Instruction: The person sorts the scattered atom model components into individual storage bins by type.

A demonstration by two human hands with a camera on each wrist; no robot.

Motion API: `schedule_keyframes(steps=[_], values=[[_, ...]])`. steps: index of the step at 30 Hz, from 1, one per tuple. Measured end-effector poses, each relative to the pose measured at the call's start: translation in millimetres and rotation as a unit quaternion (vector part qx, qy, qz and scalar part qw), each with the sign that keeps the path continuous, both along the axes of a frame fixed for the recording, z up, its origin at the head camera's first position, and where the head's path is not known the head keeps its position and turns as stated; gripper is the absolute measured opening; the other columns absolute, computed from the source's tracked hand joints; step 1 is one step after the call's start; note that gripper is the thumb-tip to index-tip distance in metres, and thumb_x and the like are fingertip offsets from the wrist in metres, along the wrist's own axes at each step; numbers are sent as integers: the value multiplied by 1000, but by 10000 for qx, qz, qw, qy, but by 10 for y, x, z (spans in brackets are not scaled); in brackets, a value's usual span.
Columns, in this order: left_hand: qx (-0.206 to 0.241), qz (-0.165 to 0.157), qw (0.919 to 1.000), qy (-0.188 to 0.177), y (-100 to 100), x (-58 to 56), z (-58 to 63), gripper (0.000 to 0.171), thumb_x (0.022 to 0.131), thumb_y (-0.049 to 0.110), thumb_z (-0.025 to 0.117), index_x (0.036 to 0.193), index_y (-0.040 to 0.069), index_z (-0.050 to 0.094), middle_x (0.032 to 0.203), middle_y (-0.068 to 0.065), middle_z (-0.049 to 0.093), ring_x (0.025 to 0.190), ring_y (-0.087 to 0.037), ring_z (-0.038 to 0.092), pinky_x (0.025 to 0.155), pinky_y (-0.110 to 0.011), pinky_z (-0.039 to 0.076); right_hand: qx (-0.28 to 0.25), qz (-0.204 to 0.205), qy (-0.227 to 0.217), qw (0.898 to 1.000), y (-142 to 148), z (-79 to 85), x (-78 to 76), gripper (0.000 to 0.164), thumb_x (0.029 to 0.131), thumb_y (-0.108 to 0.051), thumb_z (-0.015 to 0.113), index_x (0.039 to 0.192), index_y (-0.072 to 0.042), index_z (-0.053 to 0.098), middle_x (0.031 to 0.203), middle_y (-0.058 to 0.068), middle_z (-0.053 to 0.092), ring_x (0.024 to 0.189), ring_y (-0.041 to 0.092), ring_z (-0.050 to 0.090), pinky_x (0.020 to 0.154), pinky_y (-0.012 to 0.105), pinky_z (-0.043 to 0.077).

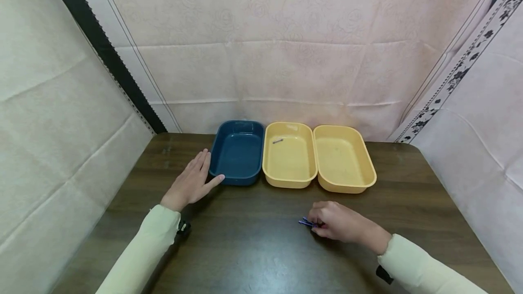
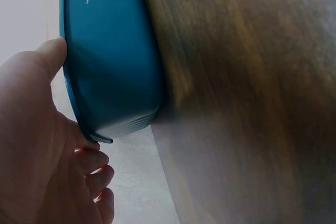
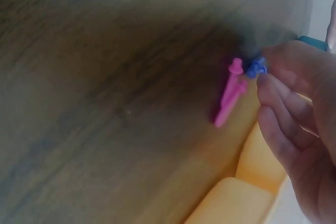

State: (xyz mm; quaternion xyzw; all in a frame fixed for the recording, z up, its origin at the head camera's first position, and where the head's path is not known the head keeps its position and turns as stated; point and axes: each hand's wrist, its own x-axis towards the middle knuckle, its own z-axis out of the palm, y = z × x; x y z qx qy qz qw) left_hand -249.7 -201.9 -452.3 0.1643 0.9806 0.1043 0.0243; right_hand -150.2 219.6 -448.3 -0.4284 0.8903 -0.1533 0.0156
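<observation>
By the right hand [image 1: 339, 222], small blue pieces [image 3: 256, 68] were pinched above the near right tabletop [image 1: 286, 253]; these and adjacent pink pieces [image 3: 229, 98] were judged unplaced. The blue tray [image 1: 239, 153] was touched by the outstretched left hand [image 1: 194, 181]. One greyish piece [image 1: 278, 141] was set in the middle yellow tray [image 1: 291, 161]. Whether the pink pieces were held was unclear.

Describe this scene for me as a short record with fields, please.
left hand: touches the blue tray
right hand: pinches something small and blue, count unclear
pink pieces: near the right hand, apparently on the table
middle yellow tray: one small grey piece inside
right yellow tray: nothing visible inside
</observation>
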Motion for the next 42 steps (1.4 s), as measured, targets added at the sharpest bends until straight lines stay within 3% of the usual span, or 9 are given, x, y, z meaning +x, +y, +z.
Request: schedule_keyframes(steps=[4, 11, 22, 31, 42], values=[[18, -8, 10000, -14, 3, 2, -2, 99, 91, 75, 29, 156, 5, 3, 165, -13, 1, 153, -33, 6, 123, -53, 15, 134, -11, 152, 9998, -11, -82, 5, 15, 82, -16, 75, 76, -18, 61, 73, -7, 52, 63, -4, 40, 53, 10, 38], [26, -11, 10000, -9, 1, 12, 15, 98, 91, 74, 29, 156, 5, 4, 165, -13, 1, 153, -32, 5, 123, -53, 15, 40, -144, 71, 9999, -6, -146, -18, 10, 81, -12, 74, 79, -17, 65, 73, -9, 53, 64, -2, 46, 54, 10, 39], [-11, -10, 10000, -18, -1, 7, 14, 99, 91, 74, 30, 156, 4, 4, 165, -13, 1, 153, -33, 6, 122, -53, 15, 81, -239, 129, 9996, -23, -155, -21, 15, 78, -12, 72, 73, -22, 61, 72, -11, 52, 64, -6, 41, 53, 10, 38], [-11, -14, 10000, 2, -4, 7, 9, 99, 91, 74, 30, 156, 4, 4, 165, -13, 1, 153, -33, 6, 123, -53, 15, 6, -275, 270, 9993, -8, -108, -23, 17, 79, -13, 71, 72, -22, 59, 73, -11, 53, 64, -6, 41, 53, 9, 38], [-6, -2, 10000, -15, -7, -3, -4, 100, 90, 76, 27, 156, 5, 3, 165, -13, 1, 153, -32, 5, 123, -52, 14, 37, -494, 10, 9988, 29, 60, -64, 14, 83, -15, 69, 75, -24, 62, 75, -13, 54, 66, -4, 52, 56, 10, 42]])
